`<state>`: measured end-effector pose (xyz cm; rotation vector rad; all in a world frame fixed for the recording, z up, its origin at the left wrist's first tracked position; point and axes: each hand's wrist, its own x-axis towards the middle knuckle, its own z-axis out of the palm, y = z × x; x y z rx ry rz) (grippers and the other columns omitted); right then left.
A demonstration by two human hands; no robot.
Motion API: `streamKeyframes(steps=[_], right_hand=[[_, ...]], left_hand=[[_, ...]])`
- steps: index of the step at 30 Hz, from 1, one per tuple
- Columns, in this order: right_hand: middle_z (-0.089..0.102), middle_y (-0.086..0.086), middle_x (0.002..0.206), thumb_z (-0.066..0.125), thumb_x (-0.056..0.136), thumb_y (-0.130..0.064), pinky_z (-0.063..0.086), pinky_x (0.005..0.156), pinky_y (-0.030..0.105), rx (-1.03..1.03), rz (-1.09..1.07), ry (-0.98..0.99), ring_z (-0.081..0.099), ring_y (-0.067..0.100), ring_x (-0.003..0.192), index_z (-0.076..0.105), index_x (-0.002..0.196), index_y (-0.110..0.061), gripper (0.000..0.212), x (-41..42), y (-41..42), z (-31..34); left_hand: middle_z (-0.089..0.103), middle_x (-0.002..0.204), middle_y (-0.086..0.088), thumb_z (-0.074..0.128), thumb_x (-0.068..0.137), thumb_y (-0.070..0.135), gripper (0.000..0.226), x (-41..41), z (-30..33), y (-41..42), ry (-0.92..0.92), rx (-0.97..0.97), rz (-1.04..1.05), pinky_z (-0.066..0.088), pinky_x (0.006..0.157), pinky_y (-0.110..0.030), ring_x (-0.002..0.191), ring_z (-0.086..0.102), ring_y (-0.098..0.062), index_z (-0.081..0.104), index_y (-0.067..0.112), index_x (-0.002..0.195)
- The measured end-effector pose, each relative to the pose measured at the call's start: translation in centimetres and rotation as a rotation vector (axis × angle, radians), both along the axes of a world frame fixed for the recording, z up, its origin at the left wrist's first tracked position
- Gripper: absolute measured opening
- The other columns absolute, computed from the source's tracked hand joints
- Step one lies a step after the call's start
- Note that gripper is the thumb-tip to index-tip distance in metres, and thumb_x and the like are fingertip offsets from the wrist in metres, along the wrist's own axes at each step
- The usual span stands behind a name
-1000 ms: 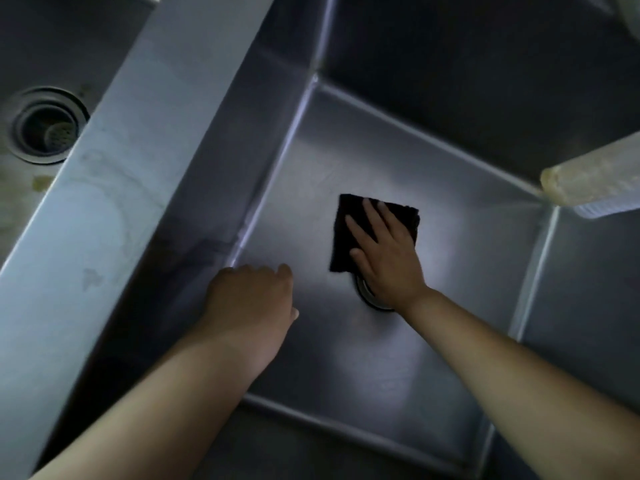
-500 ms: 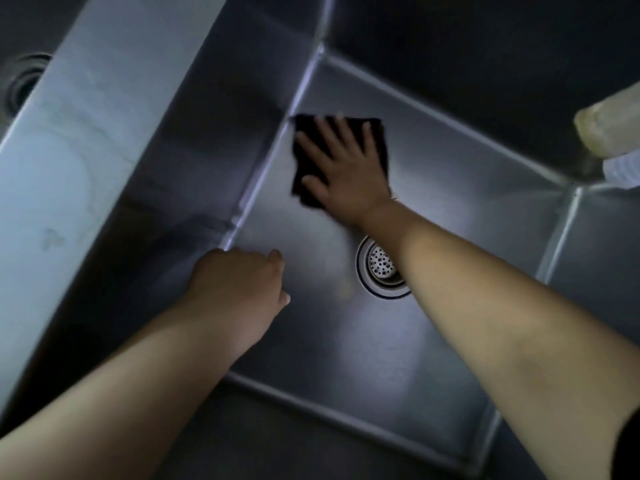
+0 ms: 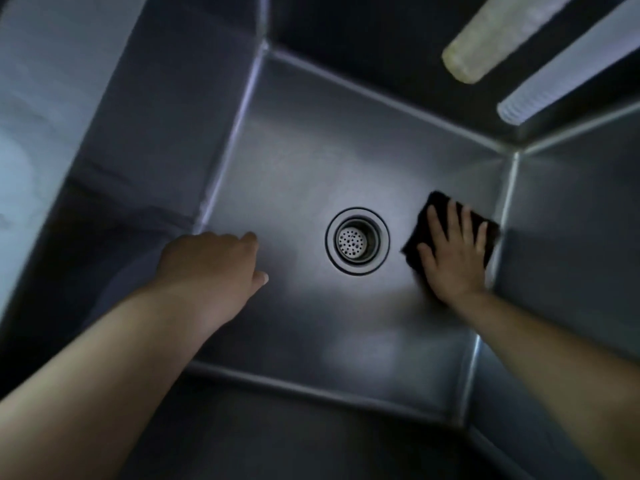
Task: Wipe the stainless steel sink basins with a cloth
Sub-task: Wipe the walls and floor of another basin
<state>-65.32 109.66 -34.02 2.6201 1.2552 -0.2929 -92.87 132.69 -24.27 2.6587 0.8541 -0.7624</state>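
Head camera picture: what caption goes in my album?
Right hand presses a cloth on the sink floor beside the drain.

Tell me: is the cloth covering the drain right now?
No, the dark cloth lies under the right hand, beside the uncovered drain.

Dark cloth (image 3: 420,233) lies flat on the stainless steel basin (image 3: 304,161) floor, right of the drain strainer (image 3: 356,241).

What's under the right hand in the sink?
The right hand presses flat on a dark cloth lying on the basin floor, right of the drain. The steel beneath the cloth is hidden.
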Motion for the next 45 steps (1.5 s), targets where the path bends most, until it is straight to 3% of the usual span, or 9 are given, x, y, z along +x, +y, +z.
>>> streamKeyframes(steps=[4,7,14,17,23,31,35,40,45], right_hand=[[0.029,0.027,0.149,0.037,0.081,-0.048,0.020,0.105,0.070,-0.017,0.209,0.056,0.025,0.048,0.137,0.031,0.146,-0.014,0.073,-7.5,-3.9,0.0],[0.027,0.024,0.150,0.041,0.083,-0.055,0.014,0.107,0.067,0.006,0.514,0.138,0.014,0.044,0.141,0.025,0.147,-0.020,0.075,-13.1,-4.7,-0.3],[0.021,0.015,0.156,0.047,0.087,-0.053,0.003,0.113,0.063,0.129,0.881,0.266,0.010,0.037,0.145,0.031,0.147,-0.024,0.069,-18.2,6.8,-1.8],[0.027,0.013,0.155,0.054,0.086,-0.052,0.010,0.113,0.060,0.207,0.774,0.202,0.019,0.036,0.143,0.037,0.145,-0.024,0.067,-16.0,12.9,-2.1],[0.014,0.007,0.159,0.033,0.091,-0.054,0.002,0.115,0.052,0.150,0.540,0.091,0.008,0.031,0.146,0.020,0.151,-0.028,0.066,-8.8,18.5,-2.0],[0.007,0.006,0.160,0.028,0.090,-0.052,0.000,0.116,0.050,0.094,0.122,0.049,0.004,0.028,0.147,0.012,0.152,-0.028,0.068,-0.2,10.5,-1.2],[0.008,0.009,0.160,0.034,0.095,-0.045,-0.001,0.116,0.050,0.097,-0.241,0.003,0.003,0.028,0.147,0.006,0.152,-0.019,0.069,1.8,5.6,-0.8],[0.000,0.011,0.160,0.029,0.096,-0.049,-0.006,0.115,0.053,0.165,-0.631,0.004,-0.006,0.028,0.146,-0.002,0.151,-0.007,0.075,4.1,9.4,-0.9],[-0.001,0.019,0.158,0.028,0.095,-0.051,-0.003,0.113,0.056,0.192,-0.548,-0.013,-0.004,0.035,0.145,0.001,0.150,-0.003,0.078,2.6,17.8,-1.5]], left_hand=[[0.056,0.123,-0.002,0.038,0.093,0.049,0.042,0.0,0.2,0.0,0.042,-0.025,-0.022,0.036,0.074,-0.033,0.113,0.054,-0.026,0.041,0.023,0.126],[0.055,0.127,-0.001,0.039,0.094,0.048,0.040,0.3,0.3,-0.2,0.071,-0.035,-0.032,0.035,0.076,-0.032,0.116,0.053,-0.025,0.041,0.023,0.126],[0.055,0.126,-0.003,0.041,0.095,0.043,0.035,0.1,0.0,-0.2,0.091,-0.033,-0.053,0.037,0.080,-0.032,0.116,0.052,-0.026,0.043,0.021,0.122],[0.056,0.125,-0.001,0.042,0.094,0.044,0.033,-0.1,0.1,-0.2,0.094,0.002,-0.055,0.032,0.074,-0.031,0.115,0.054,-0.024,0.045,0.023,0.119],[0.058,0.116,0.000,0.041,0.094,0.047,0.032,-0.4,0.0,-0.3,0.121,0.059,-0.069,0.032,0.071,-0.032,0.110,0.056,-0.024,0.044,0.021,0.112],[0.059,0.116,0.000,0.043,0.093,0.048,0.032,-0.4,0.3,-0.3,0.091,0.041,-0.048,0.032,0.071,-0.031,0.110,0.056,-0.024,0.045,0.021,0.109],[0.058,0.117,0.000,0.041,0.094,0.047,0.031,-0.1,0.4,-0.5,0.086,0.019,-0.038,0.032,0.071,-0.031,0.110,0.055,-0.024,0.044,0.021,0.111],[0.059,0.114,0.001,0.042,0.095,0.046,0.030,-0.1,0.3,-0.6,0.071,0.027,-0.050,0.029,0.070,-0.031,0.108,0.056,-0.022,0.044,0.021,0.112],[0.058,0.112,0.000,0.043,0.094,0.046,0.034,0.0,0.2,-0.6,0.044,0.069,-0.067,0.029,0.069,-0.032,0.106,0.056,-0.023,0.042,0.019,0.115]])
